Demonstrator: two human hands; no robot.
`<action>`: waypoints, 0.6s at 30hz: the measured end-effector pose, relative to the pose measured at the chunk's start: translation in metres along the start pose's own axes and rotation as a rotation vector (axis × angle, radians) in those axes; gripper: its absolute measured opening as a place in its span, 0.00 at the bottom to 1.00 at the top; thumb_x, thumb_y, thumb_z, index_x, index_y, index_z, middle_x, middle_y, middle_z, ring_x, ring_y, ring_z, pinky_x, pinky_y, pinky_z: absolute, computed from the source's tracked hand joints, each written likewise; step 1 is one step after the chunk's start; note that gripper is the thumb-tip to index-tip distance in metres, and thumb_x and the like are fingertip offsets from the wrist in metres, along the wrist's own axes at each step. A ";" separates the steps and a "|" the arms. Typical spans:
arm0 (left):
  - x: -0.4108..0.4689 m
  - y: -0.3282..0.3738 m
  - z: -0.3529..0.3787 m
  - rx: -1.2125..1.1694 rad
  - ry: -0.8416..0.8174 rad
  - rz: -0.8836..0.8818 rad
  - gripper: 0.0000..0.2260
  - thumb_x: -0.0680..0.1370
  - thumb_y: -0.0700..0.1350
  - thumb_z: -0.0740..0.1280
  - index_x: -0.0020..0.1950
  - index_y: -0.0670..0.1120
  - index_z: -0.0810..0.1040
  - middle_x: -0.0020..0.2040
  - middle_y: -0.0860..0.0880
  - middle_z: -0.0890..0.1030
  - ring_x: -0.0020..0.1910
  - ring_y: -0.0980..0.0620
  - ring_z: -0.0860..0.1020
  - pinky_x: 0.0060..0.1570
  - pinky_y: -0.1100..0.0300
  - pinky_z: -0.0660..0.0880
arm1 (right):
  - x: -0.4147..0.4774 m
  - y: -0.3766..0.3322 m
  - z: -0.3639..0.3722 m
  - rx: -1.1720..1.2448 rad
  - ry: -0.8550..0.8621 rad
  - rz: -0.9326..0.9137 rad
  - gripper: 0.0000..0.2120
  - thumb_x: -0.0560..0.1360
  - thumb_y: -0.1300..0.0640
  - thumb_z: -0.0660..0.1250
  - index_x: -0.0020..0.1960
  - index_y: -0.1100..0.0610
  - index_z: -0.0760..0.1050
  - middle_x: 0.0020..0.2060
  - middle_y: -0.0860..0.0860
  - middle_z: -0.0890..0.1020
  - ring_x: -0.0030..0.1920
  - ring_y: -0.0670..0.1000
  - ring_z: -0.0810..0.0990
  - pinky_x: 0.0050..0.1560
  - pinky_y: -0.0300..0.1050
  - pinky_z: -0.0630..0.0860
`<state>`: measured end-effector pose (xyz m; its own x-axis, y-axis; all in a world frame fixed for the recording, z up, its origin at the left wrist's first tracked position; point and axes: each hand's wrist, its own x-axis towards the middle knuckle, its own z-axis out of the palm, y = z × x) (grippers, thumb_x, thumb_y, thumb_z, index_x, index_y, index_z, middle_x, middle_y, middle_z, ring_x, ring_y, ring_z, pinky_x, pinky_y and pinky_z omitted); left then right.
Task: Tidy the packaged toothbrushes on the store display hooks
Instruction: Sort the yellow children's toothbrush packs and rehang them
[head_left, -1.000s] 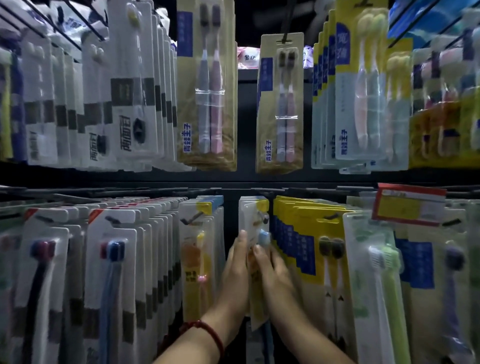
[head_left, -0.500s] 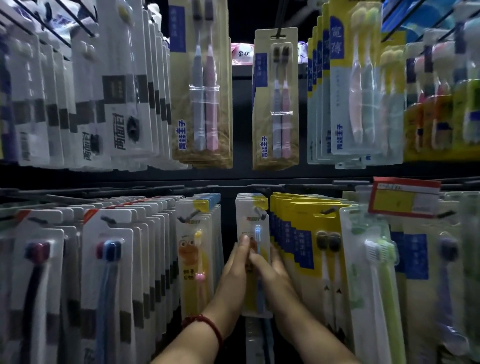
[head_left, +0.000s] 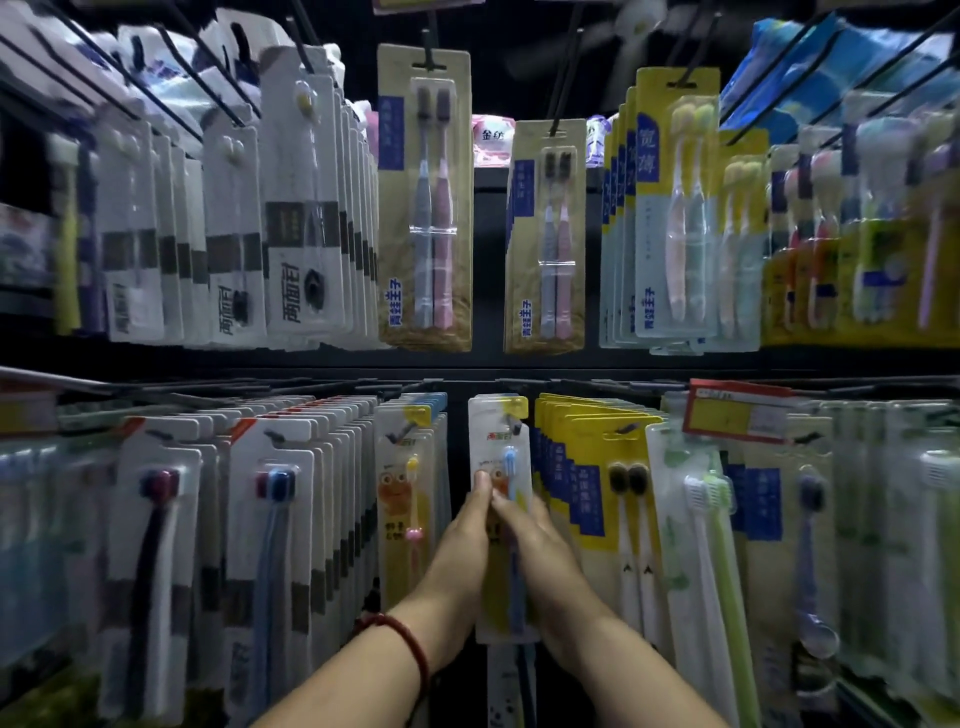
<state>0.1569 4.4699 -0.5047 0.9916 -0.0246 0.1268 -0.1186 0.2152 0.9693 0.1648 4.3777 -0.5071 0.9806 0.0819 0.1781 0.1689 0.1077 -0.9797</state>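
A white-and-yellow children's toothbrush pack (head_left: 498, 441) with a blue brush hangs on the middle hook (head_left: 513, 422) of the lower row. Both my hands are on it. My left hand (head_left: 462, 561), with a red cord at the wrist, holds its left edge, thumb on the front and fingers hidden behind. My right hand (head_left: 540, 561) holds the right edge the same way, its fingers slipped between this pack and the yellow packs (head_left: 587, 467). The pack hangs straight and faces me.
A similar pack with an orange cartoon (head_left: 405, 493) hangs just to the left, then dense rows of white packs (head_left: 270, 519). Green-brush packs (head_left: 696, 545) and a red-yellow price tag (head_left: 737, 413) lie to the right. Kraft-card twin packs (head_left: 423, 208) hang above.
The pack was tilted and held low in my hands; it now hangs straight on its hook. Both hands have slid up its edges.
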 end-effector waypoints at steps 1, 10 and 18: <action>-0.005 0.004 0.001 -0.023 0.003 -0.019 0.23 0.78 0.70 0.61 0.53 0.58 0.88 0.60 0.50 0.86 0.65 0.46 0.80 0.73 0.40 0.69 | -0.004 -0.003 0.001 0.015 -0.005 0.001 0.29 0.77 0.38 0.66 0.76 0.42 0.65 0.65 0.49 0.78 0.59 0.48 0.77 0.45 0.44 0.74; -0.039 0.020 0.001 0.050 -0.026 -0.029 0.20 0.81 0.68 0.56 0.52 0.57 0.81 0.56 0.52 0.82 0.59 0.50 0.78 0.71 0.46 0.71 | -0.035 -0.015 0.008 -0.041 0.036 0.096 0.36 0.74 0.31 0.66 0.79 0.39 0.59 0.71 0.50 0.74 0.66 0.57 0.74 0.57 0.61 0.71; -0.062 0.018 0.008 0.000 -0.047 -0.054 0.23 0.82 0.67 0.56 0.50 0.54 0.85 0.54 0.51 0.85 0.64 0.47 0.79 0.75 0.44 0.68 | -0.061 -0.016 0.009 0.000 0.067 0.083 0.36 0.75 0.33 0.66 0.78 0.40 0.59 0.69 0.51 0.76 0.66 0.57 0.76 0.57 0.59 0.75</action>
<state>0.0926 4.4676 -0.4939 0.9930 -0.0824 0.0844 -0.0653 0.2120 0.9751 0.1018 4.3801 -0.5013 0.9957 0.0237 0.0893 0.0865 0.1031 -0.9909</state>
